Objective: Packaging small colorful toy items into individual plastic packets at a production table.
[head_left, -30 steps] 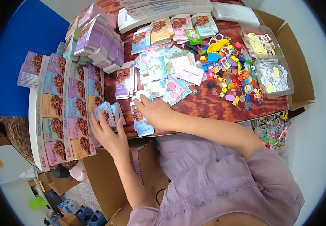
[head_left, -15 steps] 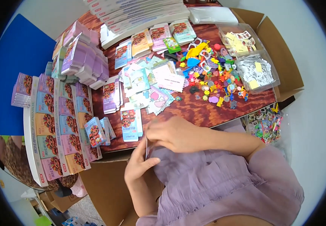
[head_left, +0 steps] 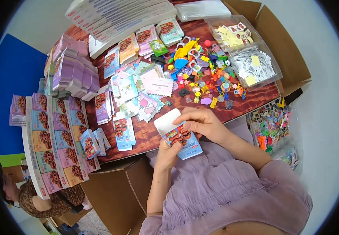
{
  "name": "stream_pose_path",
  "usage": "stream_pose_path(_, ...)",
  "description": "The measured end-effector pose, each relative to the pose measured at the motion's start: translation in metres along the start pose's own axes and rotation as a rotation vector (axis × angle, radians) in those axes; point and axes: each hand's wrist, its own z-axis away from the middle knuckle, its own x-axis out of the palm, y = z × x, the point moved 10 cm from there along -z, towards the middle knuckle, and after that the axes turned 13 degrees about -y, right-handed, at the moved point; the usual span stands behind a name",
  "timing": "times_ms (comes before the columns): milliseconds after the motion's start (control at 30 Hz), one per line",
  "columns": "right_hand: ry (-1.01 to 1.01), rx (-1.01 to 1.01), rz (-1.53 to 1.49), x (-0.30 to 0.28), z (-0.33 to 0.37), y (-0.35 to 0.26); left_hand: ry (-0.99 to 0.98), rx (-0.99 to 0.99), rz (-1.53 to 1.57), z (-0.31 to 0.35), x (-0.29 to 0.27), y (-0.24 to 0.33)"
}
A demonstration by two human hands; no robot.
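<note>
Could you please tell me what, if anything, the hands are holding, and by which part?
A blue box: the left hand holds its left side, thumb on the printed front; the right hand touches its upper end, by the white flap.

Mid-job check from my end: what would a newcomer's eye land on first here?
Probably the bright pile of small plastic toys on the right half of the table. Next, the rows of colourful small boxes at the left edge. Then, front and centre, a blue carton with a white flap, in the left grip, the right grip at its top.
</note>
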Motion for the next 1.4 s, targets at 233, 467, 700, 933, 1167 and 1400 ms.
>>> stream_pose_path(233, 0.233, -0.182, 0.399, -0.031, 0.013, -0.013, 0.407, 0.19, -0.203, 0.008, -0.018, 0.022)
stream_pose_path(467, 0.252, -0.132, 0.34, -0.037, 0.021, -0.01, 0.286, 0.094, -0.911, 0.005, 0.016, 0.046)
stream_pose_path(700, 0.045, -0.049, 0.182, -0.03, 0.014, -0.003, 0.292, 0.007, -0.642, 0.002, 0.005, 0.034)
stream_pose_path(933, 0.005, -0.005, 0.239, -0.031, 0.014, 0.015, 0.258, -0.048, -0.785, 0.0, 0.013, 0.039)
stream_pose_path(1167, 0.042, 0.132, 0.09, -0.036, 0.014, 0.022, 0.202, -0.151, -0.874, -0.002, 0.015, 0.037)
stream_pose_path(1400, 0.052, 0.123, 0.392, -0.035, 0.016, 0.002, 0.171, -0.173, -0.795, -0.003, 0.013, 0.035)
